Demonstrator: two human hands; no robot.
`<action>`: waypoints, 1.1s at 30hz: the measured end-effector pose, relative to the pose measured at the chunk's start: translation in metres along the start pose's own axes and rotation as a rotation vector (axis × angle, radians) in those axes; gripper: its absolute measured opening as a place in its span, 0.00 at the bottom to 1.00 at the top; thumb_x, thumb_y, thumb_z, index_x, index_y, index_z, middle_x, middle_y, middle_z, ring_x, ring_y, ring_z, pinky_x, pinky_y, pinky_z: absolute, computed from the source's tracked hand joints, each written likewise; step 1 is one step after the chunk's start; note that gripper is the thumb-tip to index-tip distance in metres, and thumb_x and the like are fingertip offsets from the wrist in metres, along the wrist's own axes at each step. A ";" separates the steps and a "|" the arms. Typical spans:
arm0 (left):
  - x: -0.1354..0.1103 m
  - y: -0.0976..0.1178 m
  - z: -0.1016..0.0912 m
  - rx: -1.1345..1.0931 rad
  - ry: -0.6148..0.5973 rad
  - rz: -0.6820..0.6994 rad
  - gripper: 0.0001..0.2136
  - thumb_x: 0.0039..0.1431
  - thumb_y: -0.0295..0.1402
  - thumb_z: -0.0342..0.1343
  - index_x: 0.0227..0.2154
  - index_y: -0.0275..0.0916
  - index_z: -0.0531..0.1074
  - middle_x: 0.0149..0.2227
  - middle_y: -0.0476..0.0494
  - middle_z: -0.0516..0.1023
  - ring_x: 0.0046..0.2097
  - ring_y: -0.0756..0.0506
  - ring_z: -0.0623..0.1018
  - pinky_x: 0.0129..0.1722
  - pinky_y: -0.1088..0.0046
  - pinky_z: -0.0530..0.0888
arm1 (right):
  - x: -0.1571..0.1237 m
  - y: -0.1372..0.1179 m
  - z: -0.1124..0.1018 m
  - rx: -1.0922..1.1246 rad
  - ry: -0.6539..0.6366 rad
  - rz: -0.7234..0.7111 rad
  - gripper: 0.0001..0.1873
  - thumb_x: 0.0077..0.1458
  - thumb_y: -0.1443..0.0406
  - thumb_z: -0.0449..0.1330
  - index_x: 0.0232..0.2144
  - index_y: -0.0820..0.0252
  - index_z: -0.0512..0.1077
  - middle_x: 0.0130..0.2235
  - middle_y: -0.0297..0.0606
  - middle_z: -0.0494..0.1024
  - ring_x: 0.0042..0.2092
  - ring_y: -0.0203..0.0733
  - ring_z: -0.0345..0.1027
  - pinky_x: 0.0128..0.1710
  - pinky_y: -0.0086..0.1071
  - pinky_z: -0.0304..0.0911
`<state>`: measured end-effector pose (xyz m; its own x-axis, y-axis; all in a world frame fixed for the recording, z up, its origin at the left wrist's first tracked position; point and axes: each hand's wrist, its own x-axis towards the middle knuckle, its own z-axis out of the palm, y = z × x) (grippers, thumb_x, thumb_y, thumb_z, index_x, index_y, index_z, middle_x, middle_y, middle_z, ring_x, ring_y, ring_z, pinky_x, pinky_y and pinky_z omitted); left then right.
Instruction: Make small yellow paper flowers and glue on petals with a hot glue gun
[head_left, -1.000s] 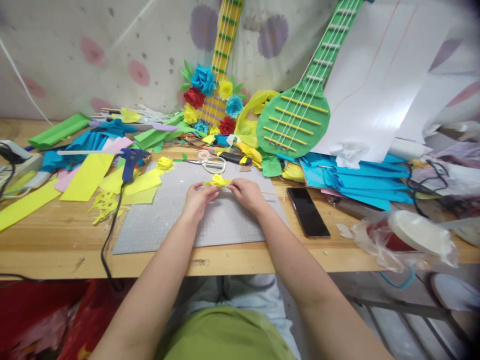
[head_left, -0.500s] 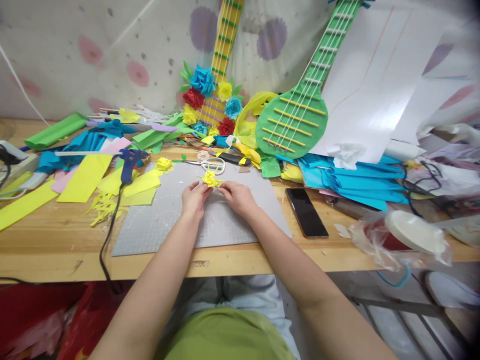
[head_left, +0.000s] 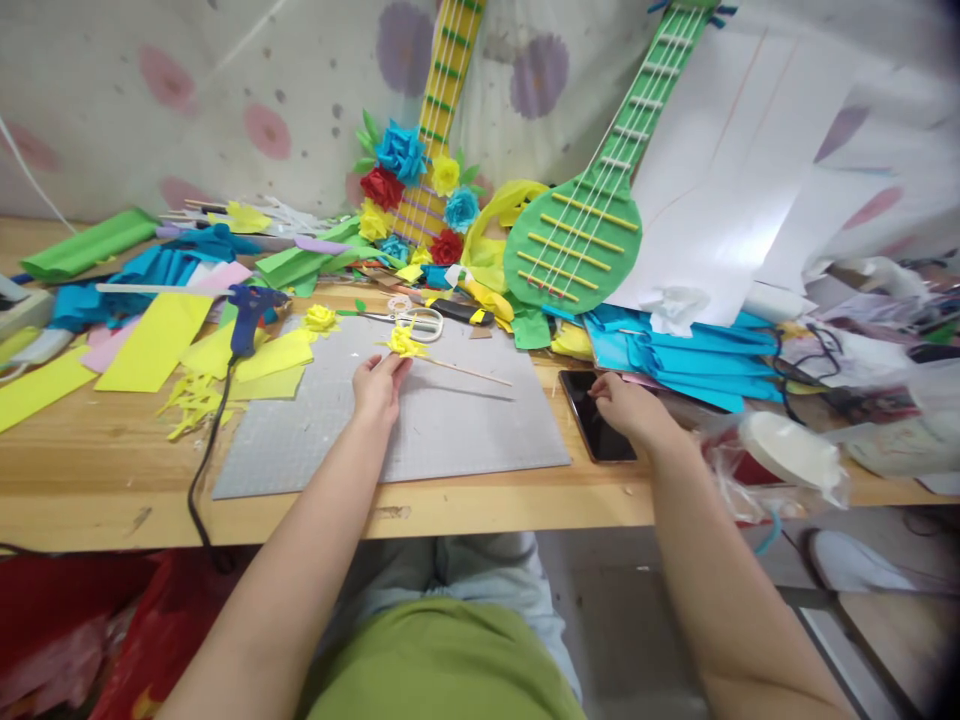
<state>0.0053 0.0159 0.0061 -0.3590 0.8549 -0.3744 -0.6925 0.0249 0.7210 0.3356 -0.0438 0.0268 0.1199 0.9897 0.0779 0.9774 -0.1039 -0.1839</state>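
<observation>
Spotted sheeting (head_left: 315, 90) hangs behind the bench (head_left: 465, 512), and a yellow lute (head_left: 448, 85) and a green lute (head_left: 551, 205) lean along the back edge, probably stood there to keep them off the grey mat (head_left: 465, 435) at the front edge. Above the mat's back half, the left hand (head_left: 379, 388) has its fingertips clamped low on a yellow flower (head_left: 406, 341), seemingly to steady it from beneath without crushing the petals. Near the mat's right edge, the right hand (head_left: 628, 408) is over the phone (head_left: 600, 435), its fingers curled; I cannot tell whether the tips meet, hold anything or touch the screen. Scissors (head_left: 429, 324) lie by the mat's back edge and a glue gun (head_left: 246, 318) off its left edge, both presumably left within easy reach. At the mat's back left corner sits a second flower (head_left: 321, 318), rounder and fuller. The held one looks loose and spiky, with narrow, bright petals splayed outward; a thin pale stick (head_left: 472, 374) runs from it towards the mat's right edge, its shadow falling below.
</observation>
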 end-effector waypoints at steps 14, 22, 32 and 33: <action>-0.001 0.000 -0.002 0.023 -0.016 0.007 0.15 0.44 0.15 0.54 0.28 0.38 0.56 0.25 0.51 0.71 0.29 0.54 0.75 0.39 0.75 0.75 | 0.010 -0.069 -0.012 0.122 0.097 0.020 0.11 0.51 0.67 0.48 0.35 0.59 0.68 0.36 0.43 0.75 0.39 0.45 0.67 0.36 0.34 0.59; 0.004 -0.001 -0.005 0.002 0.005 0.030 0.16 0.44 0.15 0.54 0.29 0.38 0.55 0.26 0.52 0.71 0.29 0.54 0.75 0.37 0.75 0.75 | 0.023 -0.168 0.029 0.390 0.086 -0.345 0.10 0.53 0.59 0.53 0.33 0.59 0.67 0.36 0.39 0.74 0.38 0.41 0.65 0.36 0.32 0.57; 0.004 0.000 -0.003 -0.021 0.011 0.059 0.17 0.44 0.13 0.54 0.29 0.38 0.54 0.24 0.51 0.72 0.26 0.53 0.75 0.32 0.76 0.75 | 0.024 -0.201 0.059 0.428 0.063 -0.426 0.07 0.57 0.62 0.51 0.32 0.58 0.66 0.33 0.35 0.74 0.35 0.36 0.65 0.33 0.28 0.53; 0.004 0.000 -0.003 -0.015 0.006 0.058 0.18 0.43 0.13 0.54 0.29 0.38 0.54 0.25 0.51 0.72 0.26 0.53 0.75 0.32 0.76 0.75 | 0.023 -0.201 0.061 0.438 0.064 -0.433 0.07 0.57 0.62 0.50 0.31 0.58 0.66 0.33 0.35 0.74 0.35 0.36 0.64 0.33 0.28 0.53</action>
<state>0.0018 0.0177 0.0031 -0.4025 0.8513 -0.3364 -0.6798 -0.0319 0.7327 0.1315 0.0061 0.0053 -0.2482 0.9238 0.2914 0.7789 0.3692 -0.5070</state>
